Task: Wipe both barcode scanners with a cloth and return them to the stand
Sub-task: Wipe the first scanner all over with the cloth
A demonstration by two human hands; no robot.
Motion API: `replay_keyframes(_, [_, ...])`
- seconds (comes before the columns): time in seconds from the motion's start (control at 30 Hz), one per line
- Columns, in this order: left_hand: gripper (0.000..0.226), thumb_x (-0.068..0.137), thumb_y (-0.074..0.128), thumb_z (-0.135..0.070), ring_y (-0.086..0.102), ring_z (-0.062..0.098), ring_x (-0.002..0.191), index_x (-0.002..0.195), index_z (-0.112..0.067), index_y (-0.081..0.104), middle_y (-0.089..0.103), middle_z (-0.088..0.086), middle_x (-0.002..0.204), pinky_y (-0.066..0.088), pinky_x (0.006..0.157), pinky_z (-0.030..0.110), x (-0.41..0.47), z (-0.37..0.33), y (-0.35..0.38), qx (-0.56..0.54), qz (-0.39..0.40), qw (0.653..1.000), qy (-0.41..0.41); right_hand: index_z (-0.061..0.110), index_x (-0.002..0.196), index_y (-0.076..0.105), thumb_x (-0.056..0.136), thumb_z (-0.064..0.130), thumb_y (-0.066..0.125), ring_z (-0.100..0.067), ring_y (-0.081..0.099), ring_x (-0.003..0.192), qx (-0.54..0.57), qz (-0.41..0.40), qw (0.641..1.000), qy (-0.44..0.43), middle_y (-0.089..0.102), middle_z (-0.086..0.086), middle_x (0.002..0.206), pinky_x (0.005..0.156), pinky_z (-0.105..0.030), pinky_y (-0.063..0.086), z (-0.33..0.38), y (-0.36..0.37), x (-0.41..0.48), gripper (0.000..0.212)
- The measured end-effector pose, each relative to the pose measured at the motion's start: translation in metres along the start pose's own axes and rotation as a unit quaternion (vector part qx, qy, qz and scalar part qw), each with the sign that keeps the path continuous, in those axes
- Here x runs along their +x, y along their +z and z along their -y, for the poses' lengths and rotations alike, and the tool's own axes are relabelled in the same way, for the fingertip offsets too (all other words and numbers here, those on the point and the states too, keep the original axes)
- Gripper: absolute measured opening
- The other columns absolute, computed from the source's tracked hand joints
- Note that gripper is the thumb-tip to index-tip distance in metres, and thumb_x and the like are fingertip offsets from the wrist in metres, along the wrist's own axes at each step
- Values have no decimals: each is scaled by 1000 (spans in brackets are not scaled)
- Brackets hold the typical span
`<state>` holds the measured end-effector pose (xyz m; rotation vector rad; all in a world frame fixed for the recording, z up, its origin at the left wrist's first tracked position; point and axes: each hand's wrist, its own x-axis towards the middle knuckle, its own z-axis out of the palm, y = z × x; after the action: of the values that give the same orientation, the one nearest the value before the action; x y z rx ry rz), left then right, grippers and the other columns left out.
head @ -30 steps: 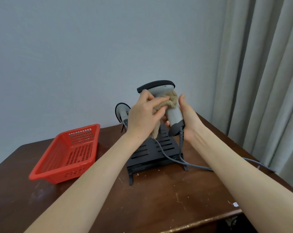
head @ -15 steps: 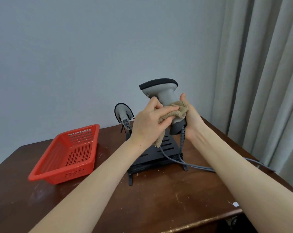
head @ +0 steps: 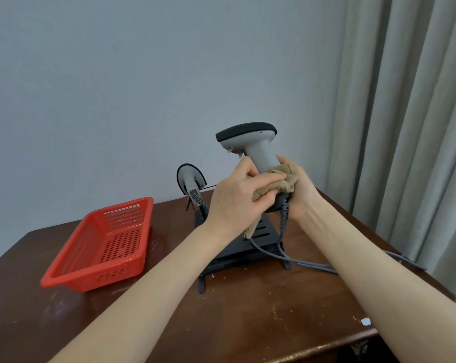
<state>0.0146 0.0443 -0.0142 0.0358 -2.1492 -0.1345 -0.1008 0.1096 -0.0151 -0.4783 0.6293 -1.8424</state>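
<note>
I hold a grey barcode scanner [head: 258,145] with a black head upright above the black stand [head: 263,231]. My right hand [head: 300,189] grips the bottom of its handle. My left hand [head: 234,197] presses a tan cloth [head: 276,183] around the lower handle. The scanner's grey cable [head: 295,260] hangs down and runs off to the right. A second grey scanner [head: 190,179] rests on the stand's back left, partly hidden by my left hand.
A red perforated plastic basket [head: 101,247] sits on the left of the dark wooden table [head: 248,310]. Grey curtains [head: 410,127] hang at the right, a plain wall behind. The table's front edge runs near the bottom right.
The cloth in my left hand has slid down the scanner's handle from just under the head to the lower grip. The scanner stays upright and has shifted slightly to the right.
</note>
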Motion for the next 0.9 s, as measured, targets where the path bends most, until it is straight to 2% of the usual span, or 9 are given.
replay_keyframes(0.07, [25, 80, 59, -29, 45, 8, 63, 102, -30, 71, 44, -4, 81, 51, 54, 31, 4, -1, -3, 9, 2, 1000, 5, 7, 69, 60, 90, 20, 47, -15, 60, 50, 29, 36, 999, 3, 59, -5, 57, 49, -22, 52, -1, 3, -1, 28])
replay_keyframes(0.13, [24, 81, 58, -29, 49, 10, 62, 102, -27, 71, 47, -3, 83, 50, 52, 33, 13, -1, -7, 33, -12, 999, 0, 9, 72, 54, 85, 12, 48, -13, 56, 51, 51, 50, 997, -18, 55, -3, 59, 47, -24, 51, -2, 8, -1, 14])
replay_keyframes(0.2, [23, 82, 58, -28, 53, 14, 65, 102, -26, 71, 50, -2, 85, 51, 52, 35, 25, 1, -12, 59, -36, 997, -26, 9, 85, 59, 92, 20, 49, -14, 59, 58, -12, 6, 999, -40, 61, -4, 70, 51, -24, 51, -4, 10, 0, 17])
replay_keyframes(0.27, [21, 83, 61, -27, 56, 15, 67, 102, -26, 71, 51, -2, 87, 52, 53, 35, 35, 4, -18, 74, -58, 995, -43, 8, 93, 61, 96, 29, 49, -15, 59, 58, -74, -37, 995, -46, 63, -5, 73, 51, -24, 49, -6, 10, 1, 25])
replay_keyframes(0.47, [22, 83, 63, -19, 51, 10, 65, 104, -23, 71, 52, 3, 89, 49, 51, 27, 44, 6, -26, 73, -131, 988, -43, 5, 103, 59, 95, 30, 53, -18, 57, 59, -95, -33, 994, -46, 66, -7, 72, 47, -24, 49, -6, 13, 2, 27])
replay_keyframes(0.67, [23, 83, 62, -22, 55, 14, 69, 104, -24, 71, 51, 1, 91, 53, 56, 33, 32, 8, -17, 73, -75, 992, -71, 5, 107, 60, 94, 30, 56, -16, 62, 59, -121, -61, 990, -45, 64, -7, 76, 50, -27, 51, -6, 11, 3, 29])
replay_keyframes(0.8, [22, 85, 61, -24, 54, 12, 75, 104, -30, 71, 47, -4, 88, 51, 66, 34, 25, -3, -16, 27, -25, 994, -102, 6, 100, 62, 96, 25, 52, -17, 63, 63, -74, -60, 994, -46, 65, -7, 79, 54, -26, 54, -6, 7, 6, 22])
replay_keyframes(0.87, [22, 84, 62, -24, 53, 14, 72, 103, -29, 71, 46, -4, 86, 50, 65, 34, 18, -12, -15, 25, 8, 996, -88, 7, 91, 59, 96, 18, 46, -19, 63, 66, -31, -28, 998, -40, 60, -10, 82, 56, -27, 56, -5, 5, 8, 18])
replay_keyframes(0.9, [21, 84, 62, -24, 52, 15, 69, 103, -28, 71, 45, -4, 84, 49, 63, 34, 15, -16, -15, 25, 19, 996, -79, 7, 86, 58, 97, 20, 44, -19, 63, 63, -24, -20, 999, -40, 60, -10, 78, 55, -26, 55, -5, 4, 8, 23])
